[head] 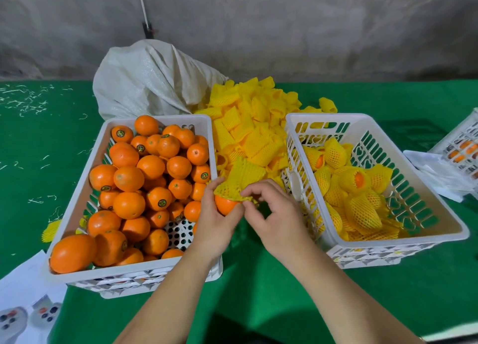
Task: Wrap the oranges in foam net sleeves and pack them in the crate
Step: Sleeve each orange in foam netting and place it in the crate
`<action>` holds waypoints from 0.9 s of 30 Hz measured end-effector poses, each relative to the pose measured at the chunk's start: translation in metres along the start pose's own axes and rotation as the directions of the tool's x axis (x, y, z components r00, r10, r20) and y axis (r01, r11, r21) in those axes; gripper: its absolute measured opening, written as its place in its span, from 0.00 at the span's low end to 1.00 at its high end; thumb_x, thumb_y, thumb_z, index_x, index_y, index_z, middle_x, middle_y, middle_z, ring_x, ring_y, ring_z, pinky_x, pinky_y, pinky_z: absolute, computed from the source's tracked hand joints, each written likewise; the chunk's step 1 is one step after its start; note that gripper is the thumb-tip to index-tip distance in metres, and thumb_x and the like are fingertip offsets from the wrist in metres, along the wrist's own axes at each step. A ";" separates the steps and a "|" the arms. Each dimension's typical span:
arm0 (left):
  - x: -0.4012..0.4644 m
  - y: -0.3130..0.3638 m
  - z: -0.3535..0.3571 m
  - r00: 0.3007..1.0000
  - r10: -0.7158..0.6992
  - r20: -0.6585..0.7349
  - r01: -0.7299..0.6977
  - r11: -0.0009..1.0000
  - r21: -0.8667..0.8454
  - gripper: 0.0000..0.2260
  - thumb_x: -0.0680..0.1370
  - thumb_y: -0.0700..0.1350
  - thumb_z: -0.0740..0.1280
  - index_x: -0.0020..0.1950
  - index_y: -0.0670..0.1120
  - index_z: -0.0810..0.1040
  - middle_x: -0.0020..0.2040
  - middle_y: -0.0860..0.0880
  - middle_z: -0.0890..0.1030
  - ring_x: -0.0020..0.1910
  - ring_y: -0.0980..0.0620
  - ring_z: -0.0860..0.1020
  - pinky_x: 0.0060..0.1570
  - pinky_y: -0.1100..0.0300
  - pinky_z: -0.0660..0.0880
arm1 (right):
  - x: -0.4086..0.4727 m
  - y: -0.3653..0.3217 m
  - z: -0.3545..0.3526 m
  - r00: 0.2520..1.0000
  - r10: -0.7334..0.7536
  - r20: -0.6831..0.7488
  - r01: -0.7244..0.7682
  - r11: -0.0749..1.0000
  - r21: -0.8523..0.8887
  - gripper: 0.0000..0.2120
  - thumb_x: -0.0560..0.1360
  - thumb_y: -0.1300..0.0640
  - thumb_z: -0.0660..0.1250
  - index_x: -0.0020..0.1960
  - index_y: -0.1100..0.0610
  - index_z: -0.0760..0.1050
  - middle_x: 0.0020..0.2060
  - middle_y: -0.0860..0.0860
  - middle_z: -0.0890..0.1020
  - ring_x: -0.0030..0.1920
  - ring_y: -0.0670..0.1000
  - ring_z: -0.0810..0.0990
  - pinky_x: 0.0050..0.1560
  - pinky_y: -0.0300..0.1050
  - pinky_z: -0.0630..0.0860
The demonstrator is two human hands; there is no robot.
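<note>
Two hands are meeting over the gap between the crates, and the sleeving step is only partly done. The left hand [216,214] is cupping a round bare orange [225,204], its fingers closed around the fruit's left side and underside, while the right hand [271,209] is pinching the lower rim of a yellow foam net sleeve [239,181] that is sitting on top of the orange like a cap. Most of the fruit's lower half is showing uncovered.

Judging from this, the next move is calling for the right fingers to stretch the mesh mouth wider and draw it down over the widest part of the fruit, with the left hand turning or bracing it, before the wrapped piece is carried to the white slotted plastic crate [437,236] toward the right edge of the green-covered worktop [271,287], where netted oranges are already lying in a heap.

The white plastic crate of unwrapped oranges [77,209] is sitting toward the left edge, and the loose pile of yellow sleeves [253,126] is lying between the two crates at the back, beside a white woven sack [144,80].

The right thumb's hold is blurring with motion, and the far side of the sleeve is hiding behind the fingers. Another crate at the right edge is being cut off.
</note>
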State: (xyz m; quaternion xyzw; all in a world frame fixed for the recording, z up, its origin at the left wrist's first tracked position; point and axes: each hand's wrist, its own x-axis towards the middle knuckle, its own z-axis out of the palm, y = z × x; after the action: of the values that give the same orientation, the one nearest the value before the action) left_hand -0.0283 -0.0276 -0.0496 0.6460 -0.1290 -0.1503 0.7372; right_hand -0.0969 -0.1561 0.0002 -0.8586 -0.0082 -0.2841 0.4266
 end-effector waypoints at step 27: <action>-0.005 -0.010 0.013 0.948 0.138 -0.288 -0.133 0.990 0.037 0.15 0.71 0.56 0.74 0.54 0.67 0.74 0.48 0.58 0.84 0.43 0.62 0.82 0.40 0.67 0.78 | -0.020 -0.003 0.017 0.986 0.118 0.118 -0.129 0.988 0.088 0.25 0.75 0.58 0.61 0.71 0.44 0.72 0.53 0.31 0.67 0.53 0.37 0.74 0.48 0.28 0.73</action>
State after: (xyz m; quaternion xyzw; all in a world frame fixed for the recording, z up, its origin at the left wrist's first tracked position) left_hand -0.0386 -0.0387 -0.0573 0.6568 -0.0649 -0.0019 0.7513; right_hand -0.1064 -0.1374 -0.0154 -0.8508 0.0074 -0.2074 0.4828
